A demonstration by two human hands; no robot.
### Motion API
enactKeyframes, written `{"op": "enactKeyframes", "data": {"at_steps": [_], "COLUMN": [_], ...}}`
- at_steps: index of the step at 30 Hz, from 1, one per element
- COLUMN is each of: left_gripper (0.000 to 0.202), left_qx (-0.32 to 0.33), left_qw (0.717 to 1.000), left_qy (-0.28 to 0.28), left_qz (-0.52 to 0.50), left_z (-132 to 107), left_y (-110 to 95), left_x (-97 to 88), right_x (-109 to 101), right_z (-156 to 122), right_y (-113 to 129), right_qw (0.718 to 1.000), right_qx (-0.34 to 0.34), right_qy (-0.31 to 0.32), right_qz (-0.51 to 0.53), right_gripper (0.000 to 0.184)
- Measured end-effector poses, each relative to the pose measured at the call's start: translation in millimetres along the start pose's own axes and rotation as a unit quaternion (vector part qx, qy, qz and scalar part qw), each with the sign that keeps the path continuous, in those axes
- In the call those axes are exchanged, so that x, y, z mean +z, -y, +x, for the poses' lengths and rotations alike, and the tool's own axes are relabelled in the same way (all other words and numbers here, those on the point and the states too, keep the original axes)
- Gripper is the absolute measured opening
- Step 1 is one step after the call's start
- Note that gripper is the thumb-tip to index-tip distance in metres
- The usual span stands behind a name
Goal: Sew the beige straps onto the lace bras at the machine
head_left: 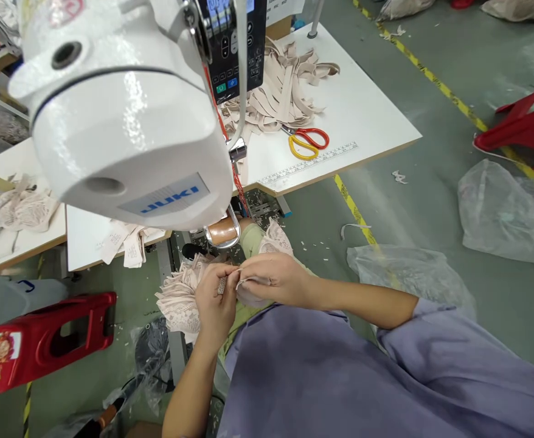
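Both my hands are pinching right now: left hand point(216, 298) and right hand point(278, 280) nearly touch, thumbs and fingers nipping the thin edge of a beige fabric piece point(252, 291). It's up over my lap, off the counter point(367, 115), with my fingers covering a good bit of it. A beige lace cup point(276, 236) pokes up just past my right hand; can't tell if it's the same piece. Tight on the other side, a bunch of lace pieces point(180, 298) sits right against my left hand, so elbow room's better to the right.

Straight ahead, the big white sewing machine point(130, 140) looms near my hands, with its metal loop point(225, 234) just past my fingertips. There's a gap between my right hand and the counter's near edge. A ruler point(312, 163) runs along that edge, scissors point(310, 143) just behind it, handles toward me, by a heap of beige strips point(285, 91). To the left, some fabric tags point(130, 243) spill over the counter's front edge.

Floor-wise, a plastic bag point(413, 274) lies out past my right forearm, and a red stool point(48, 344) stands off to my left, well apart from my arm.
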State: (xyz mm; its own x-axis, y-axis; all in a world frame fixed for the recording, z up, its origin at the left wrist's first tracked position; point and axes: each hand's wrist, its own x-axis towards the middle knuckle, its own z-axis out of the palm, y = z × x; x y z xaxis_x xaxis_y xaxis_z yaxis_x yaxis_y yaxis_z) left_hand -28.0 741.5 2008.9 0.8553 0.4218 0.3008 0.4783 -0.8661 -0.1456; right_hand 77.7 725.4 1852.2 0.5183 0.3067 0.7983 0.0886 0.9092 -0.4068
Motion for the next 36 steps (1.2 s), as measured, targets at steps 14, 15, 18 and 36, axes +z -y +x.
{"op": "enactKeyframes", "data": {"at_steps": [14,15,18,36], "left_gripper": [0.015,0.013,0.009,0.007], "left_qx": [0.016,0.032,0.100,0.126], "left_qw": [0.997,0.996,0.992,0.988], "left_qy": [-0.067,-0.061,-0.027,0.010], "left_qz": [0.040,0.055,0.074,0.090], "left_z": [0,1,4,13], "left_y": [5,4,-1,-17], "left_x": [10.5,8.6,2.3,-9.6], "right_x": [-15,-22,-38,-61], "right_z": [12,16,30,43], "right_y": [-7,-9,-11,1], "right_qw": [0.996,0.996,0.997,0.962], "right_qx": [0.084,0.088,0.060,0.154], "right_qy": [-0.029,-0.029,0.000,0.200], "right_qz": [0.005,-0.017,-0.057,0.108], "right_gripper": [0.024,0.024,0.022,0.019]}}
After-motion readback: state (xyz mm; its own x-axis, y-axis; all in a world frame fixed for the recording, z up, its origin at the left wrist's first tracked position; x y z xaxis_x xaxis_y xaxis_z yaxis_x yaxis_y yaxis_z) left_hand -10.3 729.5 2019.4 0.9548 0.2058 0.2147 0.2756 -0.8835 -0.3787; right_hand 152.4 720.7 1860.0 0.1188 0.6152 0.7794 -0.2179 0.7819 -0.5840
